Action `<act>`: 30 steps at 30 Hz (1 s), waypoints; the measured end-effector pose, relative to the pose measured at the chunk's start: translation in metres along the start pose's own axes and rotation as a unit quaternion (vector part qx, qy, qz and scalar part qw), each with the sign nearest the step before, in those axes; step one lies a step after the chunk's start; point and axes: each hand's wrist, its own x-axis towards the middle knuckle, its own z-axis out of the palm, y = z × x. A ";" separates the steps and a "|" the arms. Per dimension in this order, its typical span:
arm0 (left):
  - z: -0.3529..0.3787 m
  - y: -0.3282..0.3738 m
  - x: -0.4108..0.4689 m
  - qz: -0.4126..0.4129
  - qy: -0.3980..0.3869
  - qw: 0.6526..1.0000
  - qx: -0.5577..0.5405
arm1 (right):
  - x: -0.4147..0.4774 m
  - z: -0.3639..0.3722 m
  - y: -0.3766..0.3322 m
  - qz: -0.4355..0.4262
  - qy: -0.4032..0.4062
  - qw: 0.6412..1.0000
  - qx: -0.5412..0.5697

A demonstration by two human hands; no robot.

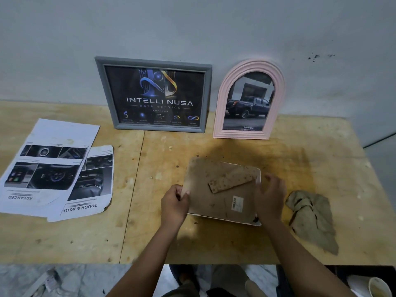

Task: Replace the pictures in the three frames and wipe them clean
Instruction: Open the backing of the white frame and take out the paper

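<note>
Plywood table point(64, 239) — three frames point(154, 95) point(248, 101) point(214, 202), two prints point(49, 166) point(94, 179), one cloth point(312, 217)

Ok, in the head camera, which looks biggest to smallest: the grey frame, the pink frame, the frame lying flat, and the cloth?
1. grey frame
2. pink frame and frame lying flat look about alike; the flat one is nearer the camera, so I won't rank them.
3. cloth, smallest.

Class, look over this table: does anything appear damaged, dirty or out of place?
Yes. The backing board on the face-down white frame is blotched with brown stains, and the smaller printed sheet at left has a ragged, torn edge.
</note>
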 end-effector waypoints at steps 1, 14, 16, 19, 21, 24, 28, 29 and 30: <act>-0.001 0.000 0.001 0.001 -0.002 1.000 0.003 | -0.003 0.000 0.007 0.074 0.005 0.997 0.005; -0.022 0.000 0.009 0.013 -0.026 1.000 0.012 | -0.026 0.001 0.027 -0.003 -0.060 0.997 -0.043; -0.026 0.001 0.010 0.010 -0.032 0.999 -0.001 | -0.029 0.001 0.025 0.004 -0.068 0.997 -0.038; -0.034 0.005 0.010 0.014 -0.007 0.999 -0.028 | -0.030 0.001 0.020 0.035 -0.073 0.996 -0.030; -0.044 0.009 0.013 -0.010 0.018 0.997 -0.078 | -0.029 0.001 0.019 0.044 -0.078 0.995 -0.037; -0.067 0.003 0.023 -0.077 0.018 0.976 -0.201 | -0.029 0.002 0.019 0.052 -0.083 0.994 -0.043; -0.095 -0.023 0.033 -0.128 0.049 0.957 -0.257 | -0.028 0.003 0.014 0.091 -0.070 0.992 -0.051; -0.101 -0.031 0.035 -0.139 0.064 0.950 -0.274 | -0.028 0.003 0.014 0.098 -0.070 0.991 -0.056; -0.106 -0.039 0.036 -0.152 0.080 0.941 -0.291 | -0.028 0.002 0.014 0.103 -0.071 0.990 -0.060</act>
